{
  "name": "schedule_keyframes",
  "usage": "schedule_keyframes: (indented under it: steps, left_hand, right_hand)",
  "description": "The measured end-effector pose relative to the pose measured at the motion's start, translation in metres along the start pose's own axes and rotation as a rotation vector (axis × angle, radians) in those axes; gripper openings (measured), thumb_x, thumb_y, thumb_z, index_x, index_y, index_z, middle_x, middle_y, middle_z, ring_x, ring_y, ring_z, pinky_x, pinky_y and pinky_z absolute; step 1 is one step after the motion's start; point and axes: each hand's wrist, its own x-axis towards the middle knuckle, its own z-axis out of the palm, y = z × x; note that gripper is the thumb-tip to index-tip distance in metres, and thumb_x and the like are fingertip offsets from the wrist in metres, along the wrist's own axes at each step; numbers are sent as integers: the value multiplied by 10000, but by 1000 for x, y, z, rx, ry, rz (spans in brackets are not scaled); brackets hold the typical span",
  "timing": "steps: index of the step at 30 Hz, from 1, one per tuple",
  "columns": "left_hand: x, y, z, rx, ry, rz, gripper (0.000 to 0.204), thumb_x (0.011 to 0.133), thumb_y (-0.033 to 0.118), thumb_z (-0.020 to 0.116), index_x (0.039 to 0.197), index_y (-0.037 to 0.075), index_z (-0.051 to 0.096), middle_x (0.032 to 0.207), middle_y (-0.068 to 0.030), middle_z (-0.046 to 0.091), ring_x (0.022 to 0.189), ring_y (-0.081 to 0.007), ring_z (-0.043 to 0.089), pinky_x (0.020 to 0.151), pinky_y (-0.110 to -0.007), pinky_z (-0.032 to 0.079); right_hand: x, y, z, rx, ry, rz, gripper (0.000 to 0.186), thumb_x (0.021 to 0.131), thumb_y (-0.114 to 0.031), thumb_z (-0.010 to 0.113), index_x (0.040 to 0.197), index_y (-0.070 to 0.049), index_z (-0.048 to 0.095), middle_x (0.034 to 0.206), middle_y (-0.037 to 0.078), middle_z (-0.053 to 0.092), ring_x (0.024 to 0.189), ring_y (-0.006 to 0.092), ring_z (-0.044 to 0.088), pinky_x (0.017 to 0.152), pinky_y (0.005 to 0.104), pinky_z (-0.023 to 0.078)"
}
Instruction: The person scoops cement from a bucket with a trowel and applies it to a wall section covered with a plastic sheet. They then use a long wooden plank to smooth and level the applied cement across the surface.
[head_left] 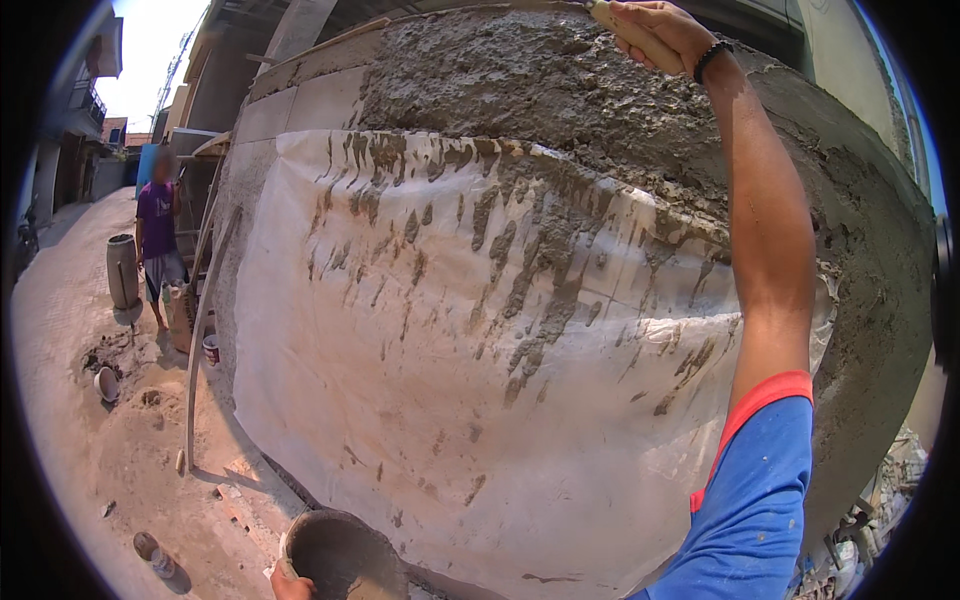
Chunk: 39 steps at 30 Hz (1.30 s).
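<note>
High at the top edge, my right hand (665, 35) is closed around the thick pale handle (640, 38) of a trowel, whose blade is out of the picture. It is raised in front of the upper wall, where rough wet mortar (500, 75) covers the surface. At the lower edge my left hand (290, 583) grips the rim of a dark bucket (330, 530) with grey mortar inside. A white plastic sheet (330, 400) hangs over the lower wall, streaked with mortar drips.
A person in a purple shirt (157, 215) stands at the left, near a grey cylinder (123, 272). A curved wooden plank (200, 340) leans by the sheet. A bowl (106, 384), sand and a jar (162, 563) are on the ground. Rubble (880, 505) lies at the lower right.
</note>
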Motion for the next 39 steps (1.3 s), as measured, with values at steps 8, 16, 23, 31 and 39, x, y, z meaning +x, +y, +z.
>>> schedule_keyframes:
  steps: [8, 16, 23, 31, 39]
  left_hand:
    - [-20, -36, -52, 91, 158, -72, 612, 583, -178, 485, 1167, -35, 597, 968, -107, 670, 787, -223, 647, 601, -313, 516]
    - [-63, -81, -51, 132, 83, -36, 601, 592, -181, 502, 1163, -30, 607, 956, -88, 668, 778, -213, 634, 624, -314, 513]
    - [-132, -65, 15, 179, -197, 22, 599, 638, -139, 521, 1222, -21, 585, 903, -60, 629, 747, -157, 567, 616, -293, 475]
    - [-234, -27, 87, 413, -516, 118, 512, 715, -77, 544, 1216, 0, 616, 910, -113, 686, 804, -163, 627, 725, -309, 505]
    - [-294, 0, 113, 530, -735, 234, 502, 729, -35, 563, 1224, 27, 616, 945, -168, 703, 878, -254, 678, 827, -373, 509]
  right_hand:
    - [-87, 100, -42, 37, 394, 998, 371, 928, -437, 611, 1046, -92, 680, 687, 28, 601, 505, 105, 569, 430, 256, 475]
    - [-273, -66, -61, 342, -161, 907, 398, 902, -348, 671, 1132, -28, 619, 698, -30, 506, 518, 48, 508, 446, 204, 409]
    - [-458, -257, 33, 634, -947, 667, 388, 748, -226, 728, 1058, 2, 680, 697, 101, 621, 582, 176, 593, 549, 325, 497]
    - [-552, -416, 9, 280, -1071, 205, 128, 829, -128, 606, 877, -33, 678, 699, 189, 637, 721, 372, 641, 627, 460, 497]
    - [-602, -481, -2, -98, -1051, -21, 94, 819, -124, 608, 834, -35, 633, 738, 132, 662, 672, 244, 666, 529, 366, 476]
